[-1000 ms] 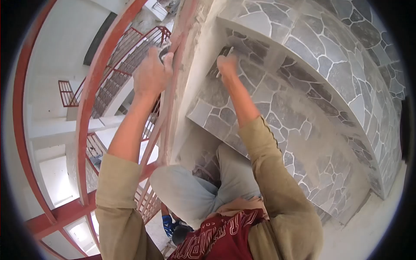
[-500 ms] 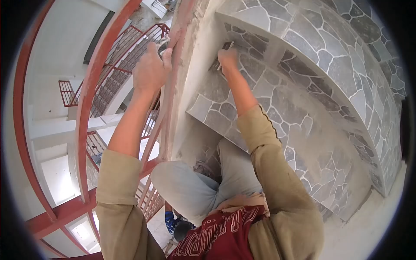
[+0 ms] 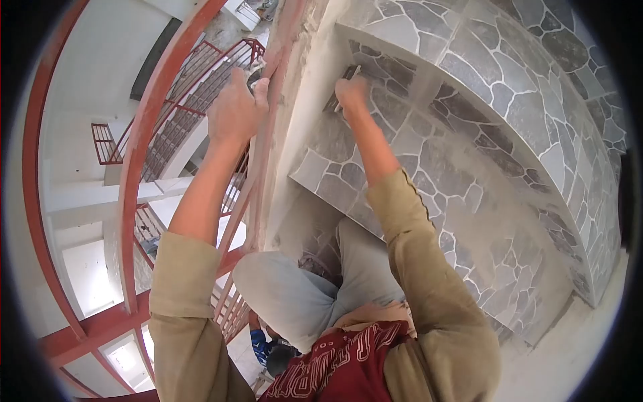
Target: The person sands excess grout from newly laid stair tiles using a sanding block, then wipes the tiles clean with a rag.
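Note:
My left hand (image 3: pixel 236 110) is raised beside the red railing, fingers curled around a crumpled whitish thing (image 3: pixel 256 67) with a dark patch. Its exact kind I cannot tell. In the inner corner of a stone-patterned step (image 3: pixel 341 161), my right hand (image 3: pixel 352 92) grips a flat trowel (image 3: pixel 332 102). The trowel's thin blade lies close to the pale side wall (image 3: pixel 305 107), partly hidden by the fingers. Grey irregular stones with white joints cover the tread and riser around this hand.
A curved higher step (image 3: pixel 522 114) rises to the right. Along the left runs the red metal railing (image 3: pixel 137 144), with a drop to lower floors behind it. Below, a person in a blue patterned top (image 3: pixel 262 345) is partly visible. My bent knees (image 3: pixel 274 281) are near the lower step.
The trowel has shifted slightly in the corner, and more of its blade shows below my right hand. My left hand stays at the railing, almost unmoved.

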Tool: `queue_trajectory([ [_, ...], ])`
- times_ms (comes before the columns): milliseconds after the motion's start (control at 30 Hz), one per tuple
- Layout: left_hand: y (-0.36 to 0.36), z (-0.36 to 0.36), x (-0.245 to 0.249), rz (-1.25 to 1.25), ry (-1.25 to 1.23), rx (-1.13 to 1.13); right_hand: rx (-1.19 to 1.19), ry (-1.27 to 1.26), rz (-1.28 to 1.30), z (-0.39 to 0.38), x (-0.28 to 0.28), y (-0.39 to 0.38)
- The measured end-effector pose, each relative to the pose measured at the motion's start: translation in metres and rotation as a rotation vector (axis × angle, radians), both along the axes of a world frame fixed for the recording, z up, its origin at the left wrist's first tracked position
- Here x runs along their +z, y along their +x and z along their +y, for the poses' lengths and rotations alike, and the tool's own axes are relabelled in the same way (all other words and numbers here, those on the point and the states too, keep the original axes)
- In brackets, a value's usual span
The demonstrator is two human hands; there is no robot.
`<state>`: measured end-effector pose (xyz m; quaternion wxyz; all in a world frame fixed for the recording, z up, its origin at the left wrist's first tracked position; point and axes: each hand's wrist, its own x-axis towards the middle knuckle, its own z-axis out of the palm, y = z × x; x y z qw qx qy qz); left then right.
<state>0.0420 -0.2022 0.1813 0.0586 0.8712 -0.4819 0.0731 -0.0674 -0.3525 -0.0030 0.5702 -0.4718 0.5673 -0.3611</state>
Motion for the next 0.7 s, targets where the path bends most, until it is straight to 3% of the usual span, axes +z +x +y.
queue_trajectory([
  [67, 0.002, 0.001, -0.004, 0.002, 0.01, 0.015, 0.074, -0.251, 0.127, 0.005, -0.007, 0.001],
  [200, 0.0, 0.0, 0.001, -0.006, 0.014, -0.005, 0.057, -0.081, -0.068, 0.006, 0.003, -0.004],
  [267, 0.0, 0.002, -0.003, -0.016, 0.015, 0.009, 0.075, -0.294, 0.021, 0.007, -0.015, 0.003],
  [467, 0.002, 0.002, -0.004, -0.014, 0.003, -0.006, 0.096, -0.274, 0.033, -0.004, -0.023, 0.009],
  [567, 0.0, 0.004, -0.002, -0.012, -0.002, -0.035, 0.056, -0.277, 0.098, 0.013, 0.01, 0.0],
  [700, 0.0, 0.001, -0.005, -0.029, 0.01, -0.001, 0.12, -0.22, 0.125, 0.003, 0.007, 0.0],
])
